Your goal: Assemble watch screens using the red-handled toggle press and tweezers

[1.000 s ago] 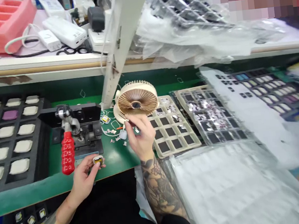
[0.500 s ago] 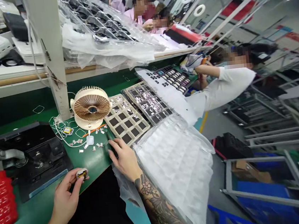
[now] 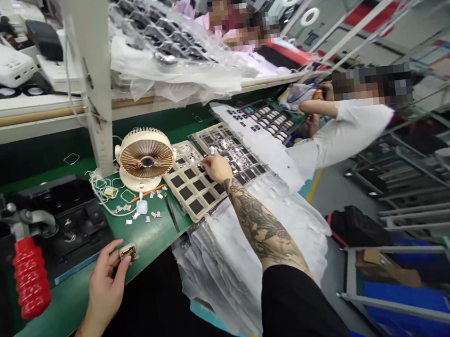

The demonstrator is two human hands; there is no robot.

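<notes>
My left hand (image 3: 106, 280) hovers at the near edge of the green bench and pinches a small white part with a gold-coloured face (image 3: 128, 252) between thumb and fingers. My right hand (image 3: 217, 168), its forearm tattooed, reaches far over the beige compartment tray (image 3: 189, 185) to its back edge, beside the clear tray of small shiny pieces (image 3: 229, 154). Its fingers are curled down onto the trays; whether they hold anything is hidden.
A press with a red handle (image 3: 30, 277) stands at the left. A small beige fan (image 3: 146, 158) sits behind scattered small parts. Plastic sheets (image 3: 222, 260) hang off the bench edge. A co-worker in white (image 3: 341, 129) works at the right; metal racks (image 3: 410, 208) stand below.
The view swung right from the bench. My right hand went from the fan, down to the bench edge, then forward to the trays' far side. My left hand kept the small part.
</notes>
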